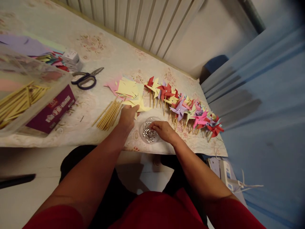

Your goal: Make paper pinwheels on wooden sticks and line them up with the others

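Observation:
My left hand is closed on a pale yellow paper pinwheel, its folded blades showing past the fingers. A clear round dish of shiny silver pins stands at the table's near edge. Over that dish my right hand dips with fingertips pinched together among the pins; whatever is between them is too small to make out. Bundled wooden sticks lie left of my left hand. Just beyond it rests a stack of cut paper squares, yellow on top, with pink sheets beneath.
Several finished pinwheels on sticks run in a row to the right. Scissors lie at the left, near small white boxes. A clear plastic bin with wooden sticks occupies the far left. A blue curtain hangs on the right.

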